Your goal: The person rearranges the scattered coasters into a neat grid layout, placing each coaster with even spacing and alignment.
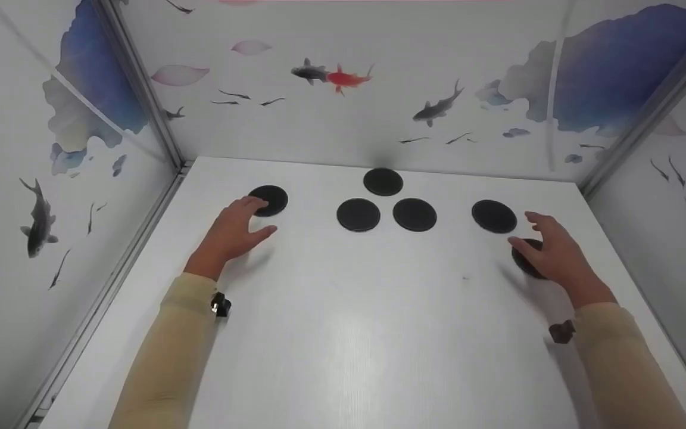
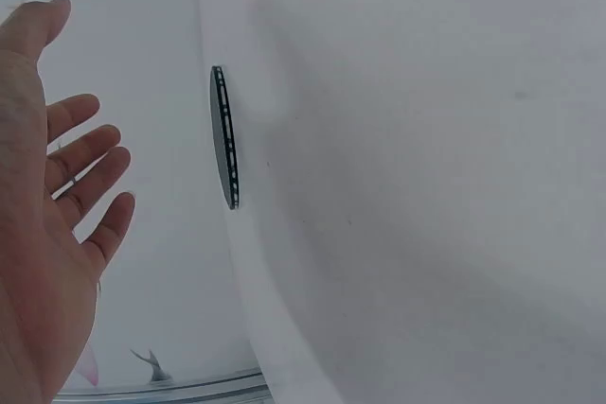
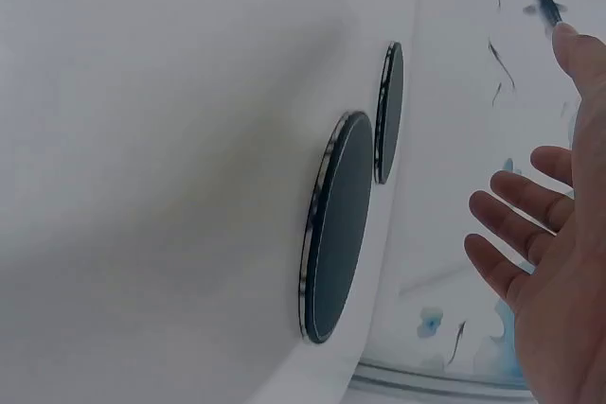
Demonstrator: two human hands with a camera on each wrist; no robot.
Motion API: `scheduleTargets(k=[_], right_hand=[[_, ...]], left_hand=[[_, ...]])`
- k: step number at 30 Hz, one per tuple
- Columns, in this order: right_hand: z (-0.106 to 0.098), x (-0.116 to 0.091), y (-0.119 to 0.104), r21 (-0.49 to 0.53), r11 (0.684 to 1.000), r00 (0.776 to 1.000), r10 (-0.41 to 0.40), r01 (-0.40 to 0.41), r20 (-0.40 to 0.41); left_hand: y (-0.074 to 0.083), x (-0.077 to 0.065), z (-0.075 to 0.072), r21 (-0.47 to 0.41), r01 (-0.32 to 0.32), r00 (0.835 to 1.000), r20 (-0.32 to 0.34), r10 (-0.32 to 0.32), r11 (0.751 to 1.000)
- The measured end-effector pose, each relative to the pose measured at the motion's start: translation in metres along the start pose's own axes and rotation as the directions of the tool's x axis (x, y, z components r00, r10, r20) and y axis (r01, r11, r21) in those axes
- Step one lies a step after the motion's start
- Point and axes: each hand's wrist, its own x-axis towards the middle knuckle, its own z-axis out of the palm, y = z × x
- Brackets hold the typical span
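Note:
My left hand hovers at the table's left side, its fingers relaxed and partly covering a round black disc. In the left wrist view that disc lies flat and apart from the left hand, which holds nothing. On the right, my right hand is above another black disc and hides part of it. A further disc lies just beyond, to the left of the fingertips. The right wrist view shows a gap between the right hand and the nearer disc.
Three more black discs sit in a triangle near the back: one at the rear, one front left, one front right. White panels printed with fish enclose the white table at the left, back and right.

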Motion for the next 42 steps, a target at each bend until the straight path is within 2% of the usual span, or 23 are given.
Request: scheduleTargets(k=[9,15,24,34,42], right_hand=[[0.043,0.021,-0.042,0.122,0.992,0.997,-0.036,0.027,0.073],[0.068,0.035,-0.065,0.198,0.978,0.994,-0.083,0.067,0.073],[0.102,0.057,-0.096,0.285,0.957,0.99,-0.087,0.053,0.108],[0.127,0.077,-0.124,0.331,0.943,0.986,-0.031,-0.024,0.161],[0.146,0.098,-0.15,0.346,0.938,0.984,-0.049,-0.013,0.169]], left_hand=[[0.01,0.011,0.022,-0.063,0.017,0.998,0.069,-0.012,0.998],[0.021,0.021,0.031,-0.118,0.035,0.994,0.103,-0.023,0.992],[0.037,0.037,0.042,-0.198,0.027,0.995,0.094,-0.008,0.98],[0.054,0.06,0.06,-0.223,0.022,0.994,0.11,0.002,0.975],[0.065,0.08,0.082,-0.263,0.035,0.99,0.14,0.002,0.964]])
